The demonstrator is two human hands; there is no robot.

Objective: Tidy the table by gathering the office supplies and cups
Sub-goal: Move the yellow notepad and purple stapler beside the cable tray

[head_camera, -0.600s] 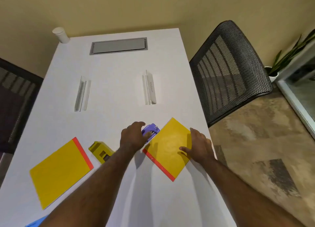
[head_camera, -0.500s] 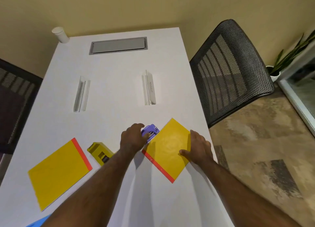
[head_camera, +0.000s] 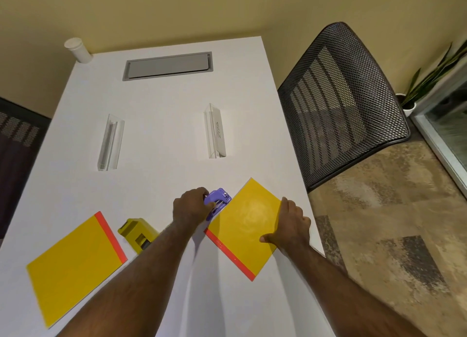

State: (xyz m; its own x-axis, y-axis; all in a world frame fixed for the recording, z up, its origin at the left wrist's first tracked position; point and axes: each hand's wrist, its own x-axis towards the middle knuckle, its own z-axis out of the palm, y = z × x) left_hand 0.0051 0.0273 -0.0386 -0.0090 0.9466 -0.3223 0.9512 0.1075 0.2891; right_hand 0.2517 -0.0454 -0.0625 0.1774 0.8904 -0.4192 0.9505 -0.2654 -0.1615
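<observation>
On the white table (head_camera: 161,104), my left hand (head_camera: 190,206) is closed around a small purple stapler (head_camera: 219,200) that lies against the upper left edge of a yellow notebook with a red spine (head_camera: 246,226). My right hand (head_camera: 290,225) grips that notebook at its right edge, thumb on the cover. A second yellow notebook with a red spine (head_camera: 73,263) lies flat at the near left. Between the two notebooks sits a yellow tape dispenser (head_camera: 137,233), partly hidden by my left forearm. A white paper cup (head_camera: 77,49) stands at the far left corner.
Two clear acrylic sign holders (head_camera: 111,142) (head_camera: 214,132) stand mid-table. A grey cable hatch (head_camera: 168,65) is set into the far end. A black mesh chair (head_camera: 338,101) stands close to the table's right edge, another dark chair (head_camera: 17,144) at the left. A potted plant (head_camera: 427,78) is far right.
Both hands stay where they were; my left hand has tightened a little around the purple stapler. The notebooks have not visibly shifted.
</observation>
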